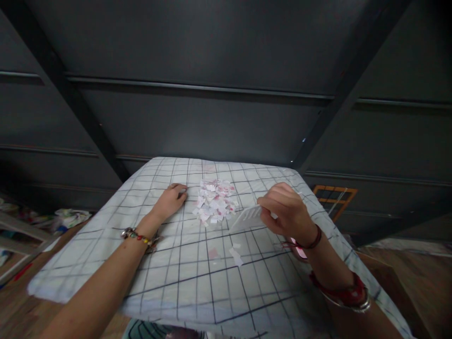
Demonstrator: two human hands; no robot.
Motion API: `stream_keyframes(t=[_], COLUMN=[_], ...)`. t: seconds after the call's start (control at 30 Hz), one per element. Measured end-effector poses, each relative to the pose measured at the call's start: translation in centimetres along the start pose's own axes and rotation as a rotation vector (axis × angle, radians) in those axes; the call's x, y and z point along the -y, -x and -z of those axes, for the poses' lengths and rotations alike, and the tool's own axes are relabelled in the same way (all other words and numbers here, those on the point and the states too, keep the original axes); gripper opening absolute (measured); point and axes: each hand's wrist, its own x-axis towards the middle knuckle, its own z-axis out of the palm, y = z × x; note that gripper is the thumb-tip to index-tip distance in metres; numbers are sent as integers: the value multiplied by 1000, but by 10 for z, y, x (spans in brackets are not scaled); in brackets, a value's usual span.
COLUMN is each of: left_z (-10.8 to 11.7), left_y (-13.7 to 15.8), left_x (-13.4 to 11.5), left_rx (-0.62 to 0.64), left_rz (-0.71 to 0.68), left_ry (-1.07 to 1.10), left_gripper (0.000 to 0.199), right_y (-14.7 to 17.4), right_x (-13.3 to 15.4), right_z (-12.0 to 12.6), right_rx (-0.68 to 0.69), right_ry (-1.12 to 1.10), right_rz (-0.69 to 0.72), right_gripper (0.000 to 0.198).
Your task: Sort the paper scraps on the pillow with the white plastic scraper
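A heap of small white and pink paper scraps (215, 200) lies on a white cloth with a dark grid (197, 282) that covers a table. My right hand (287, 212) holds a white ridged plastic piece (247, 218) just right of the heap, its edge near the cloth. My left hand (171, 200) rests flat on the cloth left of the heap, fingers together, holding nothing. A few loose scraps (236, 256) lie nearer to me.
A dark panelled wall (212, 117) stands right behind the table. An orange-framed object (334, 197) leans beyond the table's right edge. Crumpled cloth and clutter (68, 217) lie on the wooden floor at the left.
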Motion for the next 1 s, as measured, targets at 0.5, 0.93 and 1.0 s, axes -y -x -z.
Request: stream_keyframes(t=[0.5, 0.93, 1.0], left_z=[-1, -2, -2], left_y=[0, 0, 0], left_x=[2, 1, 1], left_rx=[-8, 1, 0], left_rz=[-5, 3, -2], left_ry=[-10, -14, -12], left_gripper=[35, 39, 38], right_y=[-1, -9, -10], right_x=[3, 25, 27], right_z=[-6, -10, -12], right_rx=[-22, -60, -78], right_ry=[51, 37, 54], right_rz=[34, 84, 67], right_gripper=[18, 22, 21])
